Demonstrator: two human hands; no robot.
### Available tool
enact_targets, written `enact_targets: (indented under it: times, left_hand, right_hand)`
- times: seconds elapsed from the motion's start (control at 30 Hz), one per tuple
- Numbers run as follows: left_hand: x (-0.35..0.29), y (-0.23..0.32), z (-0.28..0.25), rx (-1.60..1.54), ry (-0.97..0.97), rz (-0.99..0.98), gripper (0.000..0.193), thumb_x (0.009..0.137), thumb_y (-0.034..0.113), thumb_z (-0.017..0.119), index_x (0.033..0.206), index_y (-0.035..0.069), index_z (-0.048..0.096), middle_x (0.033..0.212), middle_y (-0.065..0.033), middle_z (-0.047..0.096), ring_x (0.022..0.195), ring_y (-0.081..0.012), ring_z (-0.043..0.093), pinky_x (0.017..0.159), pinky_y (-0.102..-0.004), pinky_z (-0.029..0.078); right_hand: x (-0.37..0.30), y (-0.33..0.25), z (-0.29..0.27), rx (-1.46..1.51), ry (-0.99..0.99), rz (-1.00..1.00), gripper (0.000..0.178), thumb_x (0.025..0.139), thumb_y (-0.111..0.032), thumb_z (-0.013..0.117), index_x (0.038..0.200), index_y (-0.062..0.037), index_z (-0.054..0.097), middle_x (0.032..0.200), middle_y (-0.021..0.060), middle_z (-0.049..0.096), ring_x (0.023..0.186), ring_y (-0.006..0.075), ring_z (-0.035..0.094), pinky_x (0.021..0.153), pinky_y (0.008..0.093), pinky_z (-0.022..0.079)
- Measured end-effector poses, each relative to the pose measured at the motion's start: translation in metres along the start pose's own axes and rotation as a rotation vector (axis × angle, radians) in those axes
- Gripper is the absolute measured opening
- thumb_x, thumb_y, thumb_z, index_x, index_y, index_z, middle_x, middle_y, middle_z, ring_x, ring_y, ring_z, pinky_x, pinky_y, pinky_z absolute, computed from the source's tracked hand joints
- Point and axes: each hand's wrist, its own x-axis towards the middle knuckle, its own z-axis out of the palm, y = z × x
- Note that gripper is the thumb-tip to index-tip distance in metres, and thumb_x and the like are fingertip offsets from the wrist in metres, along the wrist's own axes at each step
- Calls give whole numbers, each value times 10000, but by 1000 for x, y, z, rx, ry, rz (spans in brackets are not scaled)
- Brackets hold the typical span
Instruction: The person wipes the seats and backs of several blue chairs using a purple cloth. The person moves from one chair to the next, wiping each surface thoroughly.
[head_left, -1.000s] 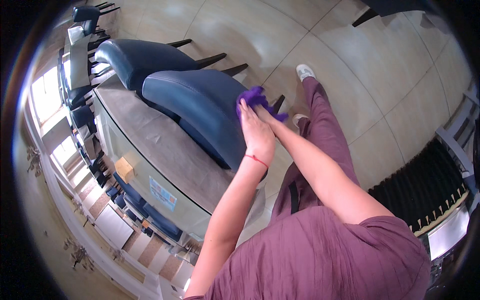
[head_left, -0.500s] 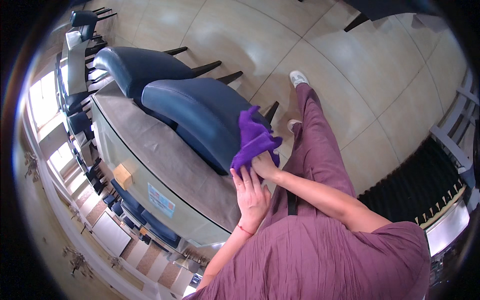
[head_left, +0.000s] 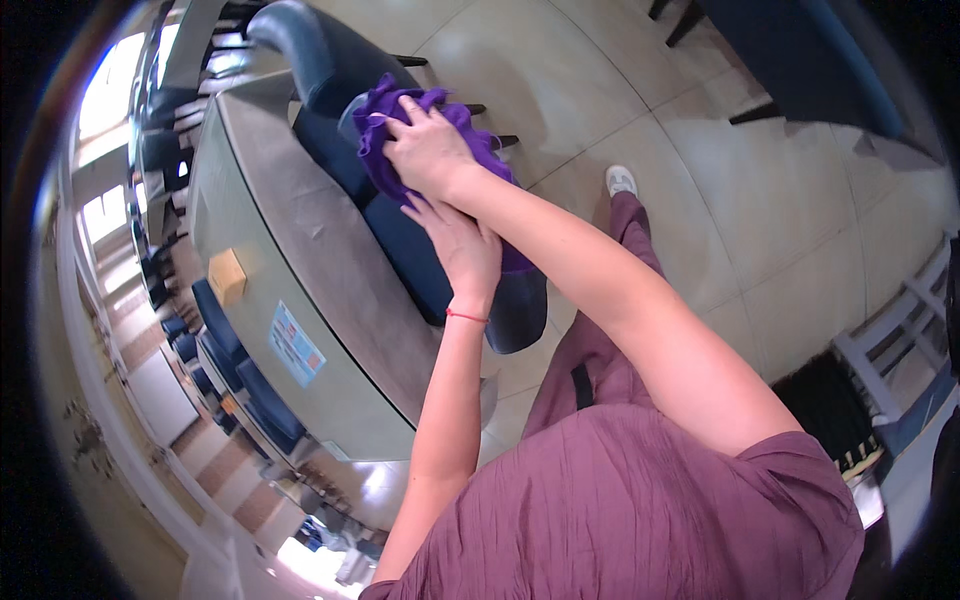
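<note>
A purple cloth point(head_left: 376, 165) is draped along the top of a dark blue padded chair back point(head_left: 520, 318). My right hand point(head_left: 432, 155) presses on the cloth near its far end, fingers spread. Just below it, my left hand point(head_left: 465, 255) lies against the cloth and the chair back with its fingers stretched out. The right wrist crosses close over the left fingertips and hides part of the cloth. A thin red string circles my left wrist.
Left of the chair stands a glass-topped table point(head_left: 235, 180) with a grey cloth hanging down its side point(head_left: 310, 200). On it are a small wooden box point(head_left: 227, 277) and a printed card point(head_left: 296, 343). Another blue chair point(head_left: 335, 60) is beyond; one more point(head_left: 800, 60) stands far right.
Both hands have reached farther forward and left along the chair back. The cloth, bunched at the near end before, now lies spread over the top. The view has shifted too.
</note>
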Motion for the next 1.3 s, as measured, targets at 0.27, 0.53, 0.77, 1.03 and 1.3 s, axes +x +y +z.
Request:
enact_targets:
  times: [0.27, 0.53, 0.77, 1.03, 1.3]
  left_hand:
    - [-119, 25, -14, -88, -18, 5, 771, 946, 277, 605, 1485, -145, 250, 1518, -434, 227, 1411, -665, 147, 1192, -601, 218]
    - [-247, 11, -2, 54, -163, 140, 702, 916, 249, 643, 1411, -156, 354, 1478, -322, 359, 1422, -592, 239, 1186, -649, 221]
    - [-193, 21, -9, -134, -8, -88, 800, 923, 293, 660, 1466, -160, 286, 1498, -401, 277, 1421, -647, 161, 1170, -649, 223]
    - [-71, -2, 2, -310, 123, -279, 803, 940, 344, 661, 1480, -114, 281, 1479, -392, 347, 1394, -607, 279, 1180, -546, 296]
    - [-159, -6, 1, -367, 133, -183, 862, 865, 333, 732, 1479, -104, 316, 1500, -349, 359, 1423, -554, 284, 1196, -508, 293]
  right_hand:
    - [-120, -43, -57, 94, -28, -59, 196, 780, -154, 623, 919, -51, 716, 1424, 113, 573, 1425, 367, 408, 1103, 561, 388]
    - [-241, -83, -87, 144, -213, -107, 152, 792, -96, 626, 936, -65, 665, 1499, 75, 525, 1443, 386, 380, 1074, 593, 376]
    - [-167, -60, -72, 51, -253, -207, 242, 876, -177, 653, 1097, -97, 711, 1442, 70, 559, 1418, 333, 419, 1090, 630, 363]
    - [-55, -38, -28, -244, -246, -243, 288, 912, -245, 639, 1177, -185, 733, 1516, -5, 489, 1486, 293, 324, 1156, 625, 303]
    - [-147, -73, -48, -239, -247, -212, 309, 879, -214, 647, 1166, -118, 713, 1490, 71, 511, 1469, 345, 342, 1148, 628, 288]
